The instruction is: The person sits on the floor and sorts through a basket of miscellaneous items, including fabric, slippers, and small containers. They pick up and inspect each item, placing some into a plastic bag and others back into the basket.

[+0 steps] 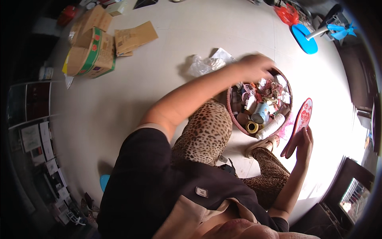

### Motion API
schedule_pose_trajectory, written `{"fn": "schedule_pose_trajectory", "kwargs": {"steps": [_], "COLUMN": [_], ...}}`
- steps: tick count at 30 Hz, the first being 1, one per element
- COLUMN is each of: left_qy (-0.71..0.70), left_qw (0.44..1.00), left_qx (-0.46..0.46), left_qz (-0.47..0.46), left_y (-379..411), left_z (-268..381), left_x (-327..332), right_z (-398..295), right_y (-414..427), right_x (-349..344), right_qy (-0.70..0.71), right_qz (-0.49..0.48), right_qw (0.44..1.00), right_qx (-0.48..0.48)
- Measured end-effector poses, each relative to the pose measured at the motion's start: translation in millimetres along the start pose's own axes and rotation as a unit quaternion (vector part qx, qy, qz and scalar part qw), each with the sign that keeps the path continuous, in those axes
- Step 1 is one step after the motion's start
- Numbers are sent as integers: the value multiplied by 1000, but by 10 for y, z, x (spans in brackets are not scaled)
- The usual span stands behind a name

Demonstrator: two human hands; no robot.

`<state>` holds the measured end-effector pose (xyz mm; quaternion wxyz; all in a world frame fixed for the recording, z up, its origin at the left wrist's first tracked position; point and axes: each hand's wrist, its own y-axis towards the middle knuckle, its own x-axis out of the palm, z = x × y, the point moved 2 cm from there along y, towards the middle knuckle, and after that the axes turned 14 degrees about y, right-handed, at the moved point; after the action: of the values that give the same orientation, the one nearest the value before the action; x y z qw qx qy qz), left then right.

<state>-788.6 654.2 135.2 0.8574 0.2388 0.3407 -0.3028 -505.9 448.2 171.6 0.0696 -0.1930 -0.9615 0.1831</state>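
Note:
Blurred, my left hand (258,67) reaches over the far left rim of a round basket (229,104); its fingertips are unclear, and whether it holds anything cannot be told. In the basket lie a light-blue can (260,112), a yellow spool-like ring (252,127), a white roll (271,126) and tangled reddish cords (273,91). Right of the basket, my right hand (305,143) grips a pair of red-edged shoe insoles (303,116), the upper one with a red pattern on white. The insoles point away from me and are held clear of the basket.
Crumpled clear plastic (203,65) and white paper (223,55) lie beyond the basket. An open cardboard box (100,55) and flattened cardboard (135,37) are at far left. A blue stand base (304,38) and red plastic bag (287,15) are at far right. My sandaled foot (268,144) is beside the basket.

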Motion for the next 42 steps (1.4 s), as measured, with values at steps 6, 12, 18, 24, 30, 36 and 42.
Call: {"fn": "schedule_pose_trajectory", "kwargs": {"steps": [6, 12, 18, 24, 30, 36, 42], "left_qy": [270, 342, 342, 429, 232, -54, -68], "left_qw": [904, 844, 780, 767, 882, 785, 841], "left_qx": [-313, -294, -468, -469, -409, -616, -534], "left_qz": [-109, -292, -236, -85, 25, -37, 46], "left_y": [-942, -1350, -1810, -1842, -1504, -1395, -1210], "left_z": [-1749, -2416, -2747, -2692, -2970, -3289, -2962], "left_x": [1061, 1769, 1547, 1134, 1723, 1860, 1679], "right_z": [207, 264, 256, 316, 384, 400, 239], "right_y": [126, 128, 139, 152, 197, 163, 101], "right_x": [-123, 78, 128, 113, -67, 38, 109], "right_qy": [-12, -16, -7, -20, 1, -41, -18], "right_qz": [34, 64, 56, 115, 51, 66, 38], "right_qw": [997, 992, 989, 989, 989, 986, 990], "right_qx": [66, 112, 134, 93, 137, 148, 134]}}
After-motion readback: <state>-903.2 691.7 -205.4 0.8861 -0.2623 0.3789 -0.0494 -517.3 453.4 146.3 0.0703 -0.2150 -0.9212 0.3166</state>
